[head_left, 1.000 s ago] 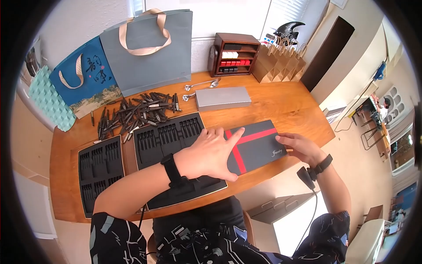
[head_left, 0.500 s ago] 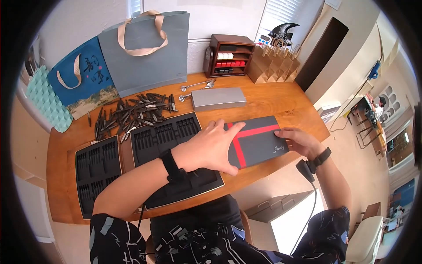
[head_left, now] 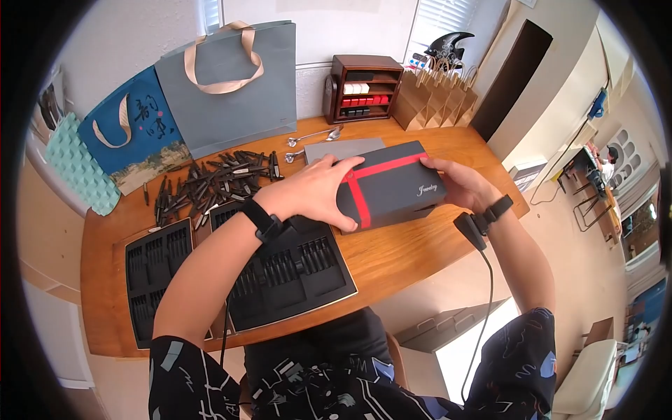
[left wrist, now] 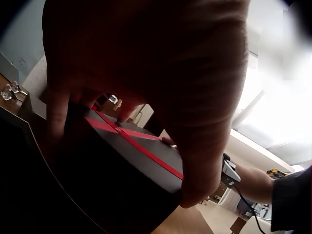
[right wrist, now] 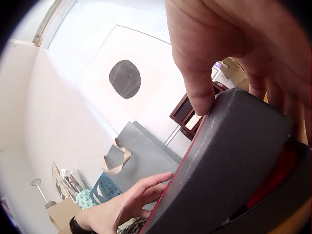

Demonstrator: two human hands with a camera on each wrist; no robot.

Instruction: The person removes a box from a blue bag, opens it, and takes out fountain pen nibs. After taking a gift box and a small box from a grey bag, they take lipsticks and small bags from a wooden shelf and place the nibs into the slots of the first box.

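Left hand (head_left: 308, 192) grips left end of black gift box (head_left: 399, 183) with red ribbon (head_left: 357, 196), thumb on near side, fingers spread across to far side; right hand (head_left: 463, 185) clamps right end, thumb on top edge. Box is over wooden table (head_left: 392, 255), right of black insert tray (head_left: 301, 280), red showing in gap under its lid (right wrist: 229, 141).

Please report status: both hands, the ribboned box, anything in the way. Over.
Left hand grips ribboned lid; right hand grips its other end. Lid raised, red lining showing. Silver box close behind.
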